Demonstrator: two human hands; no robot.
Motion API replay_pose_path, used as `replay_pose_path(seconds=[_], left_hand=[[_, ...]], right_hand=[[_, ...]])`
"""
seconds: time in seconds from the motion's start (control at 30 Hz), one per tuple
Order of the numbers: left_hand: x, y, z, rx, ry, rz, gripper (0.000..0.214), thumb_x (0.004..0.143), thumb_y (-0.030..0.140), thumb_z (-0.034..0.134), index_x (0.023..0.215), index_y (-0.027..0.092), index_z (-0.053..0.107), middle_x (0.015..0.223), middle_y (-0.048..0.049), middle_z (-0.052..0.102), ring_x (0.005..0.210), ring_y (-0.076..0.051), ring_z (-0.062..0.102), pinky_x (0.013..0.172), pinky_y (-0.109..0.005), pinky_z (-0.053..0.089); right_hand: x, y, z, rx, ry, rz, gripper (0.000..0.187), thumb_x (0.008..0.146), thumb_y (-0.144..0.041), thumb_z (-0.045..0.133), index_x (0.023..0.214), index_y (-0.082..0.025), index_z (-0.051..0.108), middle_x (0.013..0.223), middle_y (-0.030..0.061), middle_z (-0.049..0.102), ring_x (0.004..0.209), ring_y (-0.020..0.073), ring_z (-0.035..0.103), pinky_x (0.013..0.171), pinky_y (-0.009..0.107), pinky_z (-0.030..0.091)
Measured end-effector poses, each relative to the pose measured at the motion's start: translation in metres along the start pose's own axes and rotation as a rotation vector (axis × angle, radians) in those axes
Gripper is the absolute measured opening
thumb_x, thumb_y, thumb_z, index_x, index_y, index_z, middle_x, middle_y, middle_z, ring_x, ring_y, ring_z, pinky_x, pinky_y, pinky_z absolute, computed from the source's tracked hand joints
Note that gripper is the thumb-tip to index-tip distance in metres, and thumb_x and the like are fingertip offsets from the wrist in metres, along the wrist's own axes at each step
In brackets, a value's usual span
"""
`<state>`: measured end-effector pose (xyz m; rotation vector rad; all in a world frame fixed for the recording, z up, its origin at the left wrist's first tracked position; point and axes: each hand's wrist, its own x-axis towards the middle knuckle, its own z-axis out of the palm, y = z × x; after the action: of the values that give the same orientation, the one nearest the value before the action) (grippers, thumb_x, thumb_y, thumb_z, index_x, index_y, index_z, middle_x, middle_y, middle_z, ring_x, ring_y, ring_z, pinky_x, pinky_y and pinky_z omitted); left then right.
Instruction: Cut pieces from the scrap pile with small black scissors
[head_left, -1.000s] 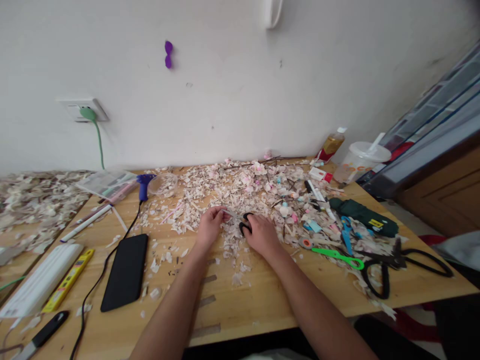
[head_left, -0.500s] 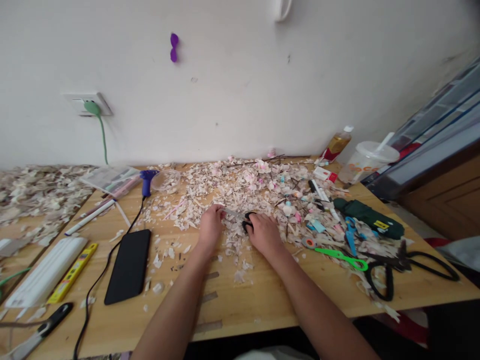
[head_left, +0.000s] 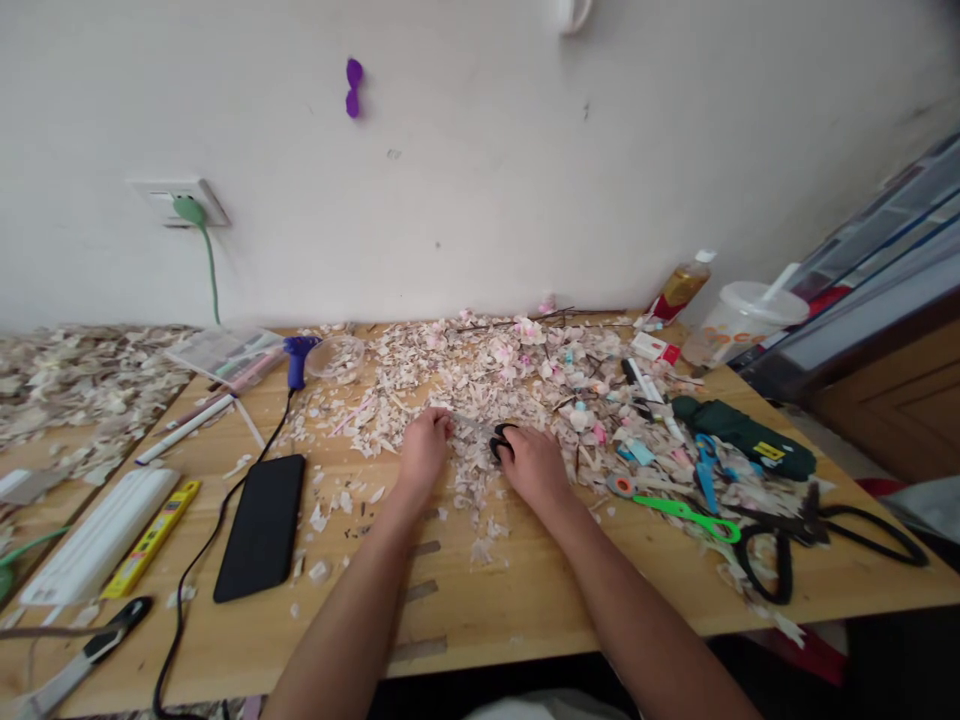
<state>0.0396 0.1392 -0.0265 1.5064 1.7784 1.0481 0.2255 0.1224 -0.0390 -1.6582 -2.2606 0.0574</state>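
My right hand (head_left: 537, 463) is closed around the black handle of a pair of scissors (head_left: 501, 437), whose blades point left over the pile of pale scraps. My left hand (head_left: 427, 441) is closed in a pinch near the blade tips; what lies between its fingers is too small to make out. Beneath and around both hands spread thin cream-coloured shavings or flakes (head_left: 405, 385). Pink and white flower-like pieces (head_left: 510, 352) lie among them just beyond my hands.
To the left lie a black phone (head_left: 259, 528), a yellow box (head_left: 152, 540), white sticks (head_left: 105, 535) and a blue glue gun (head_left: 297, 362) with its cord. On the right are green scissors (head_left: 682, 512), large black scissors (head_left: 780, 560), a dark green pouch (head_left: 742, 436), a cup (head_left: 742, 325) and a bottle (head_left: 681, 288).
The whole view has shifted slightly, so everything sits a little further right. Both hands keep nearly the same pose over the scraps, the scissors still in my right hand.
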Motion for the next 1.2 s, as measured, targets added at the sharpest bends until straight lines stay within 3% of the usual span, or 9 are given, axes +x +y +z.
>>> replay_pose_path(seconds=[0.13,0.23,0.37,0.47,0.6,0.73,0.83,1.03,1.2], left_hand=[[0.003,-0.006,0.005,-0.342,-0.089,-0.185,0.019,0.079,0.033,0.052,0.079,0.016,0.061,0.066,-0.0031,0.063,0.057,-0.013,0.057,0.058,-0.026,0.047],[0.005,-0.009,0.006,-0.651,-0.144,-0.321,0.022,0.073,0.036,0.061,0.078,0.015,0.061,0.07,-0.0049,0.065,0.061,-0.014,0.061,0.066,-0.029,0.052],[0.019,-0.01,-0.013,-0.765,-0.11,-0.306,0.031,0.063,0.041,0.072,0.074,0.014,0.062,0.071,-0.0059,0.067,0.064,-0.014,0.063,0.07,-0.03,0.053],[0.052,-0.01,-0.052,-0.637,0.027,-0.177,0.033,0.061,0.042,0.073,0.075,0.014,0.064,0.066,-0.0034,0.065,0.058,-0.013,0.06,0.065,-0.029,0.052],[0.108,-0.009,-0.127,-0.121,0.316,-0.034,0.029,0.065,0.04,0.067,0.076,0.014,0.067,0.063,-0.0019,0.064,0.056,-0.013,0.056,0.056,-0.024,0.045],[0.143,-0.009,-0.181,0.258,0.382,-0.097,0.029,0.066,0.041,0.064,0.074,0.014,0.068,0.057,-0.0023,0.061,0.052,-0.015,0.052,0.049,-0.024,0.038],[0.152,-0.01,-0.195,0.31,0.344,-0.091,0.028,0.066,0.04,0.062,0.076,0.014,0.069,0.06,-0.0033,0.064,0.055,-0.017,0.055,0.05,-0.025,0.038],[0.16,-0.015,-0.197,0.594,0.149,-0.034,0.015,0.064,0.028,0.06,0.068,0.017,0.068,0.055,-0.0023,0.062,0.055,-0.019,0.056,0.051,-0.025,0.036],[0.15,0.004,-0.189,0.501,0.198,-0.004,0.02,0.065,0.028,0.063,0.081,0.018,0.069,0.065,-0.003,0.067,0.056,-0.018,0.058,0.054,-0.025,0.041]], right_hand=[[0.003,0.01,0.011,0.17,0.106,0.136,0.016,0.087,-0.025,0.048,0.096,-0.019,0.06,0.081,0.0057,0.064,0.079,0.0208,0.057,0.073,0.031,0.038],[0.006,0.017,0.017,0.371,0.289,0.223,0.021,0.09,-0.029,0.041,0.098,-0.018,0.057,0.087,0.0081,0.063,0.081,0.0216,0.057,0.073,0.032,0.041],[0.009,0.019,0.019,0.468,0.533,0.278,0.026,0.089,-0.034,0.043,0.108,-0.016,0.049,0.098,0.0119,0.057,0.094,0.0251,0.053,0.081,0.038,0.042],[0.011,0.018,0.019,0.478,0.544,0.255,0.028,0.088,-0.032,0.044,0.112,-0.016,0.046,0.096,0.0106,0.054,0.092,0.0245,0.051,0.081,0.039,0.042],[0.015,0.018,0.019,0.493,0.531,0.172,0.022,0.087,-0.027,0.044,0.107,-0.018,0.046,0.092,0.0079,0.053,0.09,0.0236,0.049,0.083,0.039,0.042],[0.016,0.018,0.018,0.527,0.492,0.155,0.019,0.086,-0.024,0.046,0.104,-0.018,0.047,0.091,0.0064,0.052,0.091,0.023,0.049,0.084,0.039,0.041],[0.016,0.018,0.016,0.535,0.476,0.159,0.018,0.086,-0.023,0.046,0.103,-0.018,0.047,0.091,0.0065,0.052,0.092,0.0227,0.048,0.084,0.039,0.041],[0.016,0.017,0.015,0.517,0.469,0.156,0.016,0.086,-0.024,0.046,0.101,-0.018,0.048,0.09,0.0066,0.052,0.091,0.0233,0.048,0.085,0.039,0.041],[0.016,0.018,0.017,0.521,0.48,0.159,0.016,0.086,-0.025,0.046,0.101,-0.018,0.048,0.09,0.0064,0.053,0.091,0.0229,0.049,0.085,0.039,0.041]])
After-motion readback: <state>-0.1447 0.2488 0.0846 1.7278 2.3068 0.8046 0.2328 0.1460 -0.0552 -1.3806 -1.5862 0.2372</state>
